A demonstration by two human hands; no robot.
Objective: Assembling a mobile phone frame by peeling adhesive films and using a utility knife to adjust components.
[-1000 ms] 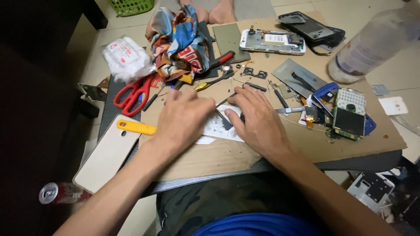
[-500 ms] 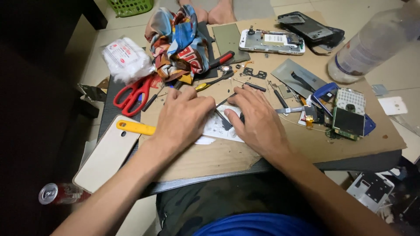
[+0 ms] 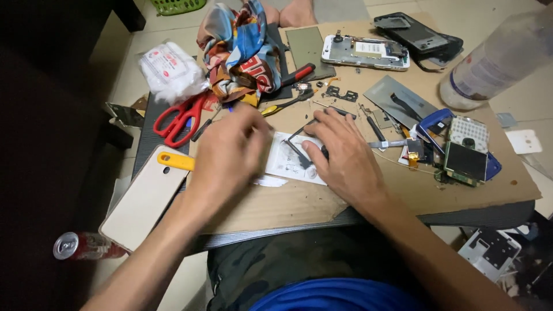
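Fingers of right hand curl, pinning a small dark phone part on white paper, board centre; left hand (blurred, grip unclear) at 9 o'clock. Disassembly mid-step; next needs fine prying.

White plastic packet with red print, far up-left of left hand. Clear bottle's white label, far up-right of right hand. Small dark screen right of it.

A cardboard sheet on a low table carries red scissors, phone parts and tools.
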